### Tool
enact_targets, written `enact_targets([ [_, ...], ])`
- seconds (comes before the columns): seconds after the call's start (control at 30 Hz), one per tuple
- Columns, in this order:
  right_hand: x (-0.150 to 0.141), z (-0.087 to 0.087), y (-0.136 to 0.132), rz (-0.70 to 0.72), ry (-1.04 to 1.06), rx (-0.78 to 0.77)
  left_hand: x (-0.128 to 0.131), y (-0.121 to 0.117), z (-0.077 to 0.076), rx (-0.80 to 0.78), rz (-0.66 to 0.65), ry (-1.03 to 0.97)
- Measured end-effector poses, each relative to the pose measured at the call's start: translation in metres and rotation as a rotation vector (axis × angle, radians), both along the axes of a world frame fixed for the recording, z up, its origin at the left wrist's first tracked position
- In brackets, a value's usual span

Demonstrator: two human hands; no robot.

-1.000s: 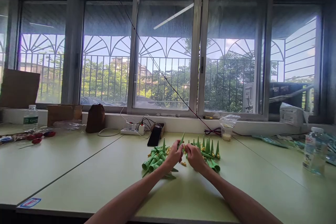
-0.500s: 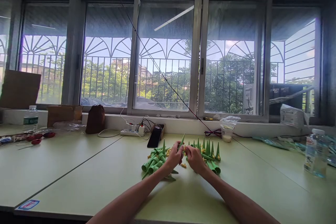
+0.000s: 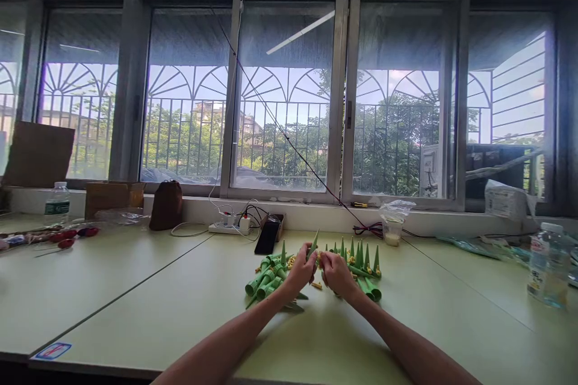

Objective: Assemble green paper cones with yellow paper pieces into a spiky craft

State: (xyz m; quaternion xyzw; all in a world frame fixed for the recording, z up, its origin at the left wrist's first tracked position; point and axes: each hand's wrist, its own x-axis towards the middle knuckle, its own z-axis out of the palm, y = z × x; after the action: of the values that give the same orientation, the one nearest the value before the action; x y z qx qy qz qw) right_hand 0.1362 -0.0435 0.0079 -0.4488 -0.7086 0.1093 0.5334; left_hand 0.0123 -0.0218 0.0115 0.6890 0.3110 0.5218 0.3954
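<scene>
My left hand [image 3: 300, 269] is closed round a green pointed cone [image 3: 312, 242] whose tip sticks up above the fingers. My right hand [image 3: 336, 272] is pinched against the cone's base, with something small and yellow between the fingertips that I cannot make out clearly. Both hands hover over the pale green table [image 3: 180, 301]. Left of them lies a heap of green cones [image 3: 264, 278] on their sides. To the right, several green cones stand upright [image 3: 361, 255] with small yellow pieces [image 3: 316, 284] scattered among them.
A black phone [image 3: 267, 234] and a power strip [image 3: 228, 226] lie behind the cones. A plastic bag [image 3: 392, 216], brown pouch [image 3: 167, 205], cardboard boxes [image 3: 112, 195] and water bottles [image 3: 547, 264] [image 3: 56, 204] stand along the window side. Red items [image 3: 67, 234] lie far left.
The hands stay together on the cone with hardly any shift. The view has drifted slightly, so everything sits a little to the right.
</scene>
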Motion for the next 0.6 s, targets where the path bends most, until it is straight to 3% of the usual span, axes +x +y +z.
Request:
enact_targets([
  [0.37,0.0003,-0.0004,-0.0008,0.113,0.143,-0.116,0.0000,0.0024,-0.0025,0.068,0.017,0.060],
  [0.6,0.0022,0.0015,-0.0043,0.102,0.113,-0.075,-0.0005,0.0039,-0.0025,0.100,0.027,0.104],
])
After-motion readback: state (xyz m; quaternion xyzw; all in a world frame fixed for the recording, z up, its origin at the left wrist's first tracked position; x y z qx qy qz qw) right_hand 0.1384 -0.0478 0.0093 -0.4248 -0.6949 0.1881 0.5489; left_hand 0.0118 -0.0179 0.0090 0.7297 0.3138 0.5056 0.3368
